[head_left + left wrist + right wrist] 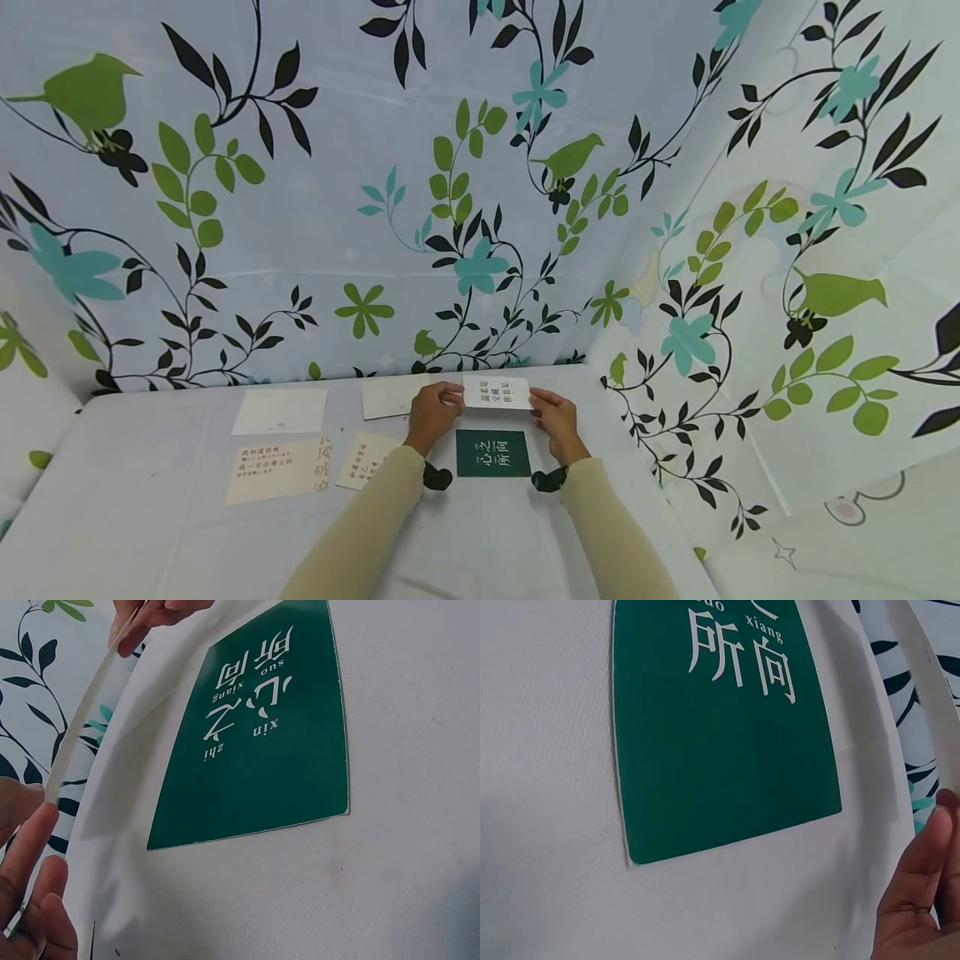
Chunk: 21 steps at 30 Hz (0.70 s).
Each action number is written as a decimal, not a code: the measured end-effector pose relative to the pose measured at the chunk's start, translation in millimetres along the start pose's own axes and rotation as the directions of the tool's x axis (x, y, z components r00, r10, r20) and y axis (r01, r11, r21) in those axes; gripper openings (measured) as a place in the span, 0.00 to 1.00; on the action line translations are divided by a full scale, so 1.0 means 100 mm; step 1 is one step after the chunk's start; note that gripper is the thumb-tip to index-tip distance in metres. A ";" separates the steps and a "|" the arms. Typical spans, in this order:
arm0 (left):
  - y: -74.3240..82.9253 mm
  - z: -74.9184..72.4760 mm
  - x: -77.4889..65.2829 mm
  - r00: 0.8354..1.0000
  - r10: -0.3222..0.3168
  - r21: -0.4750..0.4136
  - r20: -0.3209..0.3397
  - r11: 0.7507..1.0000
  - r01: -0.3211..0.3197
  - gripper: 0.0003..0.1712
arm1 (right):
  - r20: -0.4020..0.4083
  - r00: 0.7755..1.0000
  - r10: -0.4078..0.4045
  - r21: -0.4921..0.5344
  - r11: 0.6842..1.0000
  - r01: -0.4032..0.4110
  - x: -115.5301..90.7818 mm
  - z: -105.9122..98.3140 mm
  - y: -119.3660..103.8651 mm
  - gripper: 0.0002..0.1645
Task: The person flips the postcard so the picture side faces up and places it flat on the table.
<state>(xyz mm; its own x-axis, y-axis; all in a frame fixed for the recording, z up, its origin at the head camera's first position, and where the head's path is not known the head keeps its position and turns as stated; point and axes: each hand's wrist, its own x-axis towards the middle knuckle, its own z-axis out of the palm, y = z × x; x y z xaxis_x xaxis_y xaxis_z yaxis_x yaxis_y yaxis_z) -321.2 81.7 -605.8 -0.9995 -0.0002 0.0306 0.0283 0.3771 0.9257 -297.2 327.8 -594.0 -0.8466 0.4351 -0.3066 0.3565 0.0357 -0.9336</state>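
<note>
At the frame's lower centre, our left fingers [452, 390] and right fingers [542, 400] pinch the white card [497, 392] by its ends; we judge it light, bendable, best held there.

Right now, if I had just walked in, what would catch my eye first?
Probably the dark green card, lying flat on the pale table. Just beyond it, the left hand and right hand hold a white printed card by opposite ends. Behind the table's far edge rises a bold backdrop of green birds and teal flowers.
</note>
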 end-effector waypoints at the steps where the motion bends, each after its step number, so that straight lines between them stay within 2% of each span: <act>1: 0.00 0.00 0.00 1.000 -0.005 0.000 0.006 1.000 0.005 0.16 | 0.011 1.000 0.005 -0.002 1.000 -0.005 0.00 0.00 0.00 0.17; 6: 0.00 -0.01 -0.01 0.998 -0.027 0.015 0.048 1.000 0.027 0.16 | 0.048 0.998 0.036 -0.037 0.999 -0.034 0.00 0.04 0.02 0.20; 11: -0.01 -0.02 -0.03 0.994 -0.059 0.036 0.087 0.998 0.057 0.18 | 0.053 0.997 0.051 -0.108 0.993 -0.045 0.03 0.10 0.03 0.22; 21: 0.02 -0.05 -0.07 0.987 -0.075 0.056 0.142 0.996 0.068 0.21 | 0.043 0.999 0.005 -0.232 0.973 0.005 0.01 0.22 -0.02 0.28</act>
<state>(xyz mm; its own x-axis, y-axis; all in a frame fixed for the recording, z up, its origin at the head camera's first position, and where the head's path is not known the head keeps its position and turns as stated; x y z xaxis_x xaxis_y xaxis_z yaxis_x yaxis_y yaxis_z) -313.6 78.0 -602.3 -0.9903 0.1033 -0.0932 -0.0404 0.4273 0.9032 -307.7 308.8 -596.5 -0.8609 0.3966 -0.3186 0.4340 0.2458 -0.8668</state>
